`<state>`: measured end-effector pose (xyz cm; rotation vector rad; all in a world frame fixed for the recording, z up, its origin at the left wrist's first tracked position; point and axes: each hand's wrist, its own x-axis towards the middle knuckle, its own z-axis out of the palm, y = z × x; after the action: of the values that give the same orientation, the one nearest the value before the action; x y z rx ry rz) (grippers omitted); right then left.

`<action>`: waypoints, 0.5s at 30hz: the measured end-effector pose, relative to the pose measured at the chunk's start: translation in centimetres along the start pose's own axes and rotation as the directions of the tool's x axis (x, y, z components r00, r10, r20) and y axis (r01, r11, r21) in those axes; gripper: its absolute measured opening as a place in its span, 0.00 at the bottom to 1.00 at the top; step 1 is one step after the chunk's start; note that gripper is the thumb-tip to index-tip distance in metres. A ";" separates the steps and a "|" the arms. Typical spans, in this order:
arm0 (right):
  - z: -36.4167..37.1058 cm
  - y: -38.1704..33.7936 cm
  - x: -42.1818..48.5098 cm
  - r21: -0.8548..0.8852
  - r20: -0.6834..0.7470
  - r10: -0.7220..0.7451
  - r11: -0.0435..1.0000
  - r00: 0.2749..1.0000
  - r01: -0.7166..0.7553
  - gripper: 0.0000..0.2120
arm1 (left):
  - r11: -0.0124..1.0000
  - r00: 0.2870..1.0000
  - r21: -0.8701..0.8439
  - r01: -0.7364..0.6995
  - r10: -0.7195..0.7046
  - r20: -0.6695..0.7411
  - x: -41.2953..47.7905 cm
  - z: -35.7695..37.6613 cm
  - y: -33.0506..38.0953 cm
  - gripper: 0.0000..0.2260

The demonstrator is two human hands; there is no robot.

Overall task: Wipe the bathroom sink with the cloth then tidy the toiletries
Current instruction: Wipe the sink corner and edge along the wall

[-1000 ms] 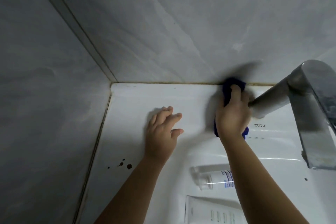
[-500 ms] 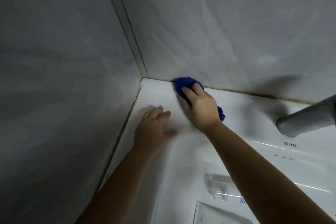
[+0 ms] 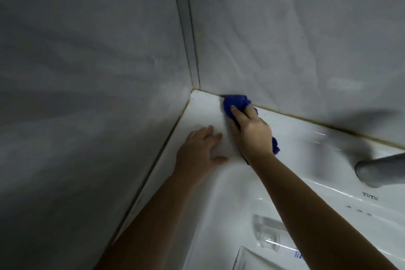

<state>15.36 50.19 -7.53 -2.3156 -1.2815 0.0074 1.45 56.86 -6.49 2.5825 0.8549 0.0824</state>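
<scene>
One second on, right hand (image 3: 255,136) and cloth (image 3: 235,103) sit nearer the corner (image 3: 197,97).

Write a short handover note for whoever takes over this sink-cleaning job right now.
Left hand: open, flat on the white ceramic sink ledge.
Right hand: grips the bunched blue cloth, pressing it against the back wall near the left corner.
Clear plastic bottle and white tube: lying on the sink, near side, untidied.
Done: wiping begun; extent unclear.
Left: finish wiping, then tidy the toiletries.
</scene>
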 end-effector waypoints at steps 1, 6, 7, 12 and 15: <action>-0.5 1.0 -1.2 0.020 -0.080 0.094 0.996 0.992 -0.092 0.20 | 1.000 1.000 -0.024 0.010 -0.010 0.001 -0.1 0.0 0.1 0.29; -2.9 3.9 -4.6 0.074 -0.200 0.344 0.939 0.918 -0.336 0.22 | 1.000 1.000 -0.025 0.003 -0.003 0.005 -0.7 -1.1 0.2 0.27; -2.7 3.2 -3.7 0.055 -0.156 0.278 0.961 0.948 -0.272 0.21 | 1.000 1.000 -0.001 -0.007 0.007 -0.030 -1.1 -1.5 -0.1 0.26; 1.4 -3.3 3.0 0.095 0.124 -0.189 0.979 0.974 0.177 0.19 | 0.980 0.958 0.046 0.196 -0.181 -0.222 -5.6 -3.4 -1.1 0.21; 2.4 -4.9 3.2 0.139 0.155 -0.250 0.963 0.956 0.229 0.18 | 0.963 0.922 0.028 0.269 -0.248 -0.297 -9.3 -4.4 -1.6 0.22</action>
<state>12.71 55.83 -6.90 -2.0812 -1.5966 0.2007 -7.78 54.26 -2.42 2.5303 1.3212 0.3697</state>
